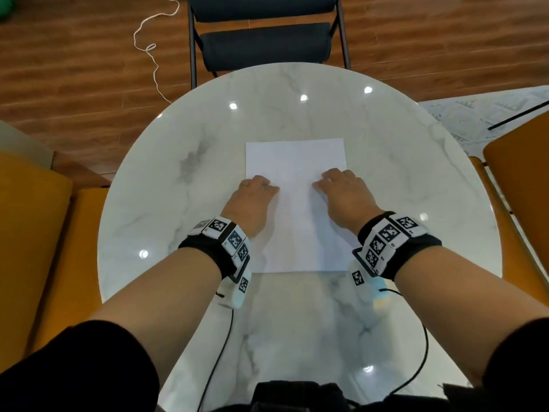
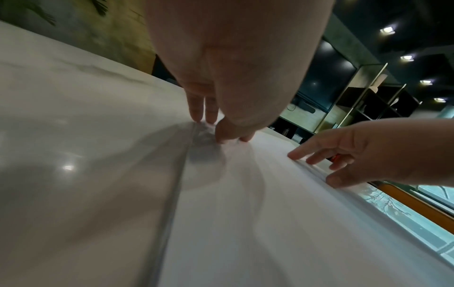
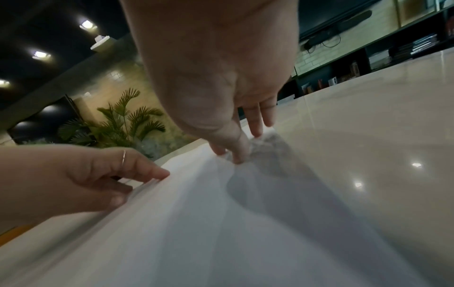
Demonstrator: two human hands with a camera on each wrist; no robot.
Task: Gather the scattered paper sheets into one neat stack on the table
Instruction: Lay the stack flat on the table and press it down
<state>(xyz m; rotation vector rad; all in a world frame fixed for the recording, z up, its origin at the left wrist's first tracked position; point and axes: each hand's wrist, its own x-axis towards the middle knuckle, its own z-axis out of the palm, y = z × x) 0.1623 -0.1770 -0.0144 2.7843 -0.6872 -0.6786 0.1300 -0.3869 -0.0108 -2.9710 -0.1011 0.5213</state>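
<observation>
A white paper stack [image 1: 297, 209] lies squared in the middle of the round marble table [image 1: 178, 173]. My left hand [image 1: 255, 188] stands at the stack's left long edge, its fingertips [image 2: 199, 118] down on the table against the paper [image 2: 270, 213] and its thumb on the sheet. My right hand [image 1: 338, 185] mirrors it at the right long edge, with fingertips [image 3: 255, 134] beside the paper [image 3: 196, 233]. The right wrist view shows the left hand [image 3: 110, 174] touching the edge with index finger and thumb. The left wrist view shows the right hand [image 2: 343, 155] doing likewise. Neither hand lifts the paper.
A dark folding chair [image 1: 264, 40] stands at the table's far side. Orange seats flank the table on the left [image 1: 35, 233] and right [image 1: 520, 162]. A white cord [image 1: 148, 49] and newspaper sheets [image 1: 475, 114] lie on the wooden floor.
</observation>
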